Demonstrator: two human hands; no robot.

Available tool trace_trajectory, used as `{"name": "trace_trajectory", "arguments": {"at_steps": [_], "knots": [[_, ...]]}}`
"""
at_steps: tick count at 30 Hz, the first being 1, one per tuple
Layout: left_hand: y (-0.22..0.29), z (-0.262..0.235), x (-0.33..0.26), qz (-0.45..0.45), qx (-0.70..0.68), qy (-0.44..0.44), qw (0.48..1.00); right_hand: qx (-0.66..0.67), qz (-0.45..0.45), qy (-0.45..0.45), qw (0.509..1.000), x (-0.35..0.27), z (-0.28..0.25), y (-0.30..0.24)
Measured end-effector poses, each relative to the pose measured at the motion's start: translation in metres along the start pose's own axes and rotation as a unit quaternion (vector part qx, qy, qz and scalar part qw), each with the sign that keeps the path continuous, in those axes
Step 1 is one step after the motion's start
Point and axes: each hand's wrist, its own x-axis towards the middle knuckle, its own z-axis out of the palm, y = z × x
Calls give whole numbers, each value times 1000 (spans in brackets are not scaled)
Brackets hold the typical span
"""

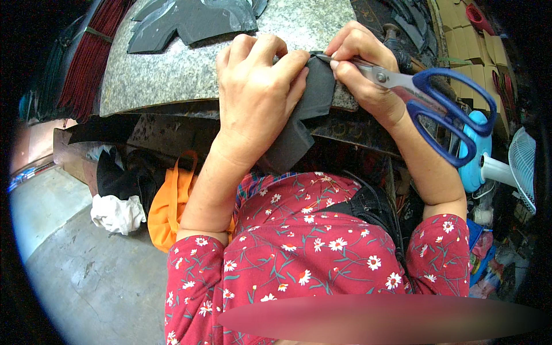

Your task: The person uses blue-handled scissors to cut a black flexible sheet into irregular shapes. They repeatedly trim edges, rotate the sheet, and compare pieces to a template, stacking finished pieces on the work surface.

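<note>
At the near edge of a speckled stone slab [167,77], my left hand [256,86] is closed on a dark grey cut piece of sheet material [316,92]. The lower part of the piece hangs past the edge towards me. My right hand [365,72] grips a pair of scissors [405,84] around the blades, with the blue handle loops sticking out to the right. The blade tips meet the top edge of the grey piece, between my two hands. Fingers hide part of the blades.
More dark grey cut pieces [218,24] lie on the far part of the slab. Bundled red cords [95,63] are at the left. An orange bag [167,207] and white cloth [118,214] sit below left. A blue and white fan [477,152] stands right, below cardboard [466,43].
</note>
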Motion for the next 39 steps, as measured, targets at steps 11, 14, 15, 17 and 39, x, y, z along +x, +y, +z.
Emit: {"name": "trace_trajectory", "arguments": {"at_steps": [11,14,15,17,39], "knots": [[-1,-2,-3,-31,20,7,999,65,48,59,995,-1,7,0],[0,-2,-4,-17,33,3,999,64,61,66,994,-4,7,0],[0,-2,-4,-16,29,6,999,41,41,48,997,-3,6,0],[0,-2,-3,-14,26,8,1000,-4,2,11,1000,1,4,1],[1,-6,-6,-58,24,24,998,-116,-26,-45,992,21,6,-7]]}}
